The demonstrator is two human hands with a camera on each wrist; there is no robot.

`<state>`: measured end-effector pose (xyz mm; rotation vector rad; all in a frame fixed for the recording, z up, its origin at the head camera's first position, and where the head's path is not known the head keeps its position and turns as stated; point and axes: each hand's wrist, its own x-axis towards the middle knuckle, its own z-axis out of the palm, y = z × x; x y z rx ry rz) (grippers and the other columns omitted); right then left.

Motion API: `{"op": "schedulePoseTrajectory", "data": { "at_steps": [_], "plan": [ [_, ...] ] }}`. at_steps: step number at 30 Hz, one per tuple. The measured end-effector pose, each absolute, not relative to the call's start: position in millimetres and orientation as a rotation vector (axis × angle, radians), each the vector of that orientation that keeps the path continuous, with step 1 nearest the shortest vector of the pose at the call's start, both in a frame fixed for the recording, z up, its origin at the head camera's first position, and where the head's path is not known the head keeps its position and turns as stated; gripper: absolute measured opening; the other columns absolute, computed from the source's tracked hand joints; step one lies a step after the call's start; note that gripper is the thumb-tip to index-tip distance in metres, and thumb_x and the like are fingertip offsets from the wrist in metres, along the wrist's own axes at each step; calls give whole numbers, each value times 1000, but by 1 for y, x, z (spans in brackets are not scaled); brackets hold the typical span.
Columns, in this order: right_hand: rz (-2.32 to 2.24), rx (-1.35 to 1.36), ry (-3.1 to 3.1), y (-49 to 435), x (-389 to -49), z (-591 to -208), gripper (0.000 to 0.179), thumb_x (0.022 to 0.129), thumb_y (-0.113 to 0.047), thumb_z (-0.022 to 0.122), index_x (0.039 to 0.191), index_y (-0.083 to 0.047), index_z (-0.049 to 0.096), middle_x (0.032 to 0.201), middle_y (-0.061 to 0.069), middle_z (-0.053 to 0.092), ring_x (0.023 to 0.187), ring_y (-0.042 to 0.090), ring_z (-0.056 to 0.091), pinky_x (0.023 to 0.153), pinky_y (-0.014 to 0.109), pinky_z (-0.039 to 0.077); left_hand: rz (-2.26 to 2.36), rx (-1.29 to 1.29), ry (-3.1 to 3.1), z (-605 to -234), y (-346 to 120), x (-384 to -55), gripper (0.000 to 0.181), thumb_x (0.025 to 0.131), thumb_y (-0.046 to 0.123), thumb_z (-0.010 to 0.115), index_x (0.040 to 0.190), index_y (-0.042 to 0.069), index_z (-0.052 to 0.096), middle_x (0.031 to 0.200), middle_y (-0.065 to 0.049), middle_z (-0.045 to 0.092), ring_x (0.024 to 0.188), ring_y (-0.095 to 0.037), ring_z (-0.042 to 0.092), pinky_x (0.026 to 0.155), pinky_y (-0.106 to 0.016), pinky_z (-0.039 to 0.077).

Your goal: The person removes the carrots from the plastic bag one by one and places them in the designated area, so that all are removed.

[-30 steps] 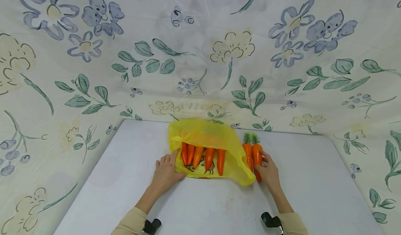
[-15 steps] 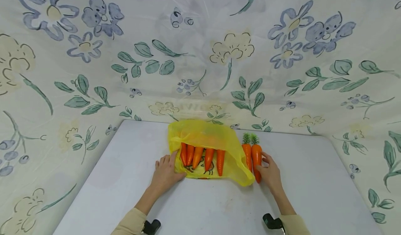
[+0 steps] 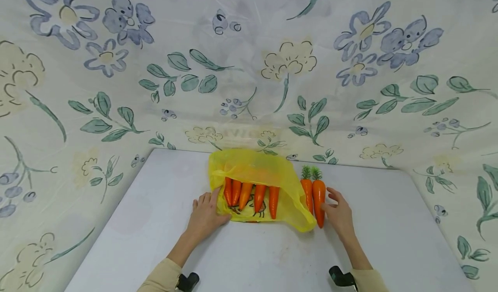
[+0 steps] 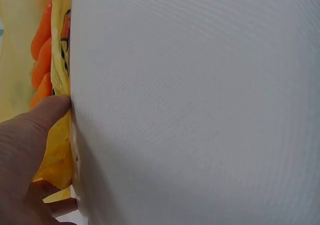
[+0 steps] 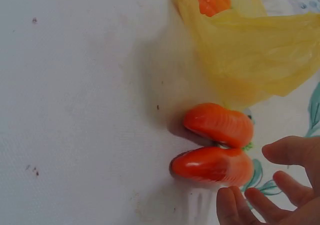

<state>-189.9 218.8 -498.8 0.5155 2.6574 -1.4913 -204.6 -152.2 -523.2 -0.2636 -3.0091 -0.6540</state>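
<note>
A yellow plastic bag (image 3: 250,164) lies on the table with several toy carrots (image 3: 246,195) inside, their orange tips showing at its mouth. My left hand (image 3: 205,215) rests on the bag's left edge; in the left wrist view its thumb (image 4: 47,110) lies straight against the rim. Two more carrots with green tops, an inner one (image 3: 307,194) and an outer one (image 3: 319,202), lie side by side at the bag's right. Just right of the outer carrot is my right hand (image 3: 339,212), fingers loosely bent with nothing between them. The right wrist view shows a gap between thumb and carrots.
The white table (image 3: 272,257) carries everything and runs back to a floral cloth wall (image 3: 233,88). The bag's loose right corner (image 3: 309,223) spreads beside the inner carrot. Small dark specks (image 5: 35,171) dot the tabletop.
My right hand has let go of the outer carrot and drawn slightly right, its fingers parting. The left hand and the bag have stayed in place.
</note>
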Motion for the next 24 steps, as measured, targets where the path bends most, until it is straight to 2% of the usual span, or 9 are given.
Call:
{"op": "schedulePoseTrajectory", "data": {
  "at_steps": [11, 24],
  "plan": [
    [-1560, 504, 2624, 214, -190, -486, 54, 87, -17, 52, 139, -14, 38, 137, 13, 42, 110, 29, 52, 82, 39, 50, -640, -274, -3015, -522, -153, -204, 90, 71, 44, 73, 141, 9, 29, 122, -21, 46, 118, -38, 39, 97, -66, 23],
    [-1535, 351, 2627, 205, -189, -470, 53, 89, -18, 52, 139, -12, 38, 138, 15, 41, 113, 32, 48, 87, 42, 48, -645, -266, -3027, -523, -153, -204, 90, 72, 45, 73, 142, 10, 29, 122, -21, 46, 118, -39, 38, 98, -66, 22]
  ]
}}
